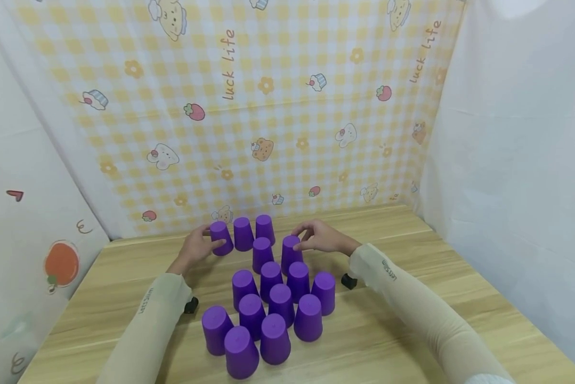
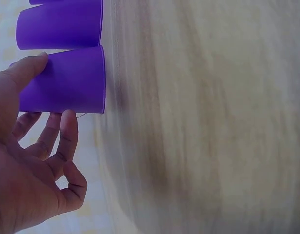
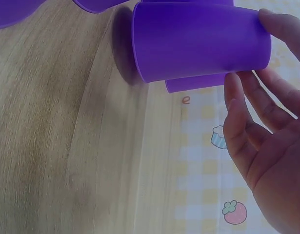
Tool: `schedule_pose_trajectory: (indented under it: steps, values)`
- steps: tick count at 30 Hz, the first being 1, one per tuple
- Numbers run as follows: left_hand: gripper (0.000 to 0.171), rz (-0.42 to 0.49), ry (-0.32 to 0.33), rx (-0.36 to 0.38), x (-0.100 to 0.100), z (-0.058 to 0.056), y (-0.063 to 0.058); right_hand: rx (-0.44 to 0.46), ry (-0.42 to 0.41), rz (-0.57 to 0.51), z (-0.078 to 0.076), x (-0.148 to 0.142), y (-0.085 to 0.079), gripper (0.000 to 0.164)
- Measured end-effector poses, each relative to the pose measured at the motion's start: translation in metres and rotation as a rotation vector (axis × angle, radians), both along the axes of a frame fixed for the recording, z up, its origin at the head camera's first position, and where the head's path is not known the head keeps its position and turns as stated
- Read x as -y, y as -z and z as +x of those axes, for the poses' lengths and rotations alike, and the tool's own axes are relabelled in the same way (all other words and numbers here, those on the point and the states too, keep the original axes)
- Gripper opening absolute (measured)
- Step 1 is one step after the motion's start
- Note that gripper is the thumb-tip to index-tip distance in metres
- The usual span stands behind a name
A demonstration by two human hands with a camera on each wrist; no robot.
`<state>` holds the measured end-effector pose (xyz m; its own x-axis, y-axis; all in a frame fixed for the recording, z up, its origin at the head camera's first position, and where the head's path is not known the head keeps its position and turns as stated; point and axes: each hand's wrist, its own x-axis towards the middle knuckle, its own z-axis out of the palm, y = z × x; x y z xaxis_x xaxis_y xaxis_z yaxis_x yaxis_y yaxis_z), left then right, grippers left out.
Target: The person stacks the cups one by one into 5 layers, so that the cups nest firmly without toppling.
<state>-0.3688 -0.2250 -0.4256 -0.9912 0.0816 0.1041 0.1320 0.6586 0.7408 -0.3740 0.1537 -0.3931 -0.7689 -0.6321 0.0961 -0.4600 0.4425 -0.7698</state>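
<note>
My left hand (image 1: 197,248) grips an upside-down purple cup (image 1: 221,237) at the left end of the back row, thumb on its near side and fingers behind. In the left wrist view that cup (image 2: 67,85) stands close beside its neighbour (image 2: 62,24). With thumb and fingertips my right hand (image 1: 324,236) pinches another upside-down purple cup (image 1: 292,260) near its base, right of a cup (image 1: 262,256) in the second row. A dark shadow shows beside the rim of the right hand's cup (image 3: 198,41) in the right wrist view.
Two more cups, one in the middle (image 1: 243,234) and one at the right (image 1: 265,230), complete the back row. Nearer stand several upside-down purple cups (image 1: 281,306) close together. Small black objects lie by the left sleeve (image 1: 191,305) and right sleeve (image 1: 348,281). A checked curtain (image 1: 287,122) hangs behind the wooden table (image 1: 388,341).
</note>
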Motion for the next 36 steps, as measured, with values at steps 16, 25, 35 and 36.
schedule_pose_trajectory:
  steps: [16, 25, 35, 36]
  values:
    - [0.071, -0.025, -0.006, 0.017, -0.003, 0.004, 0.000, -0.135, 0.262, -0.039, -0.008, 0.007, 0.006, 0.036]
    - [0.074, 0.010, -0.011, 0.032, -0.004, 0.007, -0.001, -0.135, 0.304, -0.035, -0.008, 0.011, 0.001, 0.036]
    - [0.074, 0.015, -0.018, 0.047, 0.000, 0.012, -0.001, -0.145, 0.326, -0.045, -0.020, 0.015, 0.004, 0.034]
    - [0.074, 0.014, -0.017, 0.049, 0.000, 0.012, -0.001, -0.143, 0.331, -0.049, -0.021, 0.015, 0.004, 0.034]
